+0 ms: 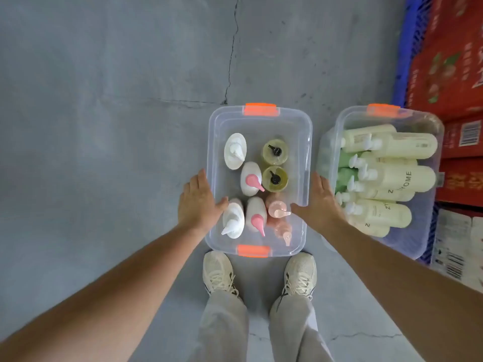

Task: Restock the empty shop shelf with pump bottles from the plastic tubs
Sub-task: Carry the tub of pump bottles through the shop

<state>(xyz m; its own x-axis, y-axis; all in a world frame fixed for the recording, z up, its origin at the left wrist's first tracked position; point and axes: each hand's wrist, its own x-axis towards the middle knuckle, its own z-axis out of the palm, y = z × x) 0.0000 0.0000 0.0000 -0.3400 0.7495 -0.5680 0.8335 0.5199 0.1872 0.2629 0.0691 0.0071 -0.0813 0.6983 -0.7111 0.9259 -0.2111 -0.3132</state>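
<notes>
A clear plastic tub [261, 118] with orange latches sits on the floor just ahead of my feet. Inside it stand several pump bottles: white ones [234, 150], white ones with pink pumps [251, 178], olive ones with black pumps [275, 150] and peach ones [277, 208]. My left hand [199, 202] presses flat on the tub's left rim, thumb hooked over the edge. On the right rim rests my right hand [317, 202], thumb inside the tub. A second clear tub [347, 121] to the right is packed with cream and green pump bottles [397, 176] lying on their sides.
Grey concrete floor [104, 126] with a crack runs to the left and ahead. Red cartons [449, 74] and a blue pallet edge [410, 48] line the right side, close against the second tub. My shoes [218, 273] stand directly behind the first tub.
</notes>
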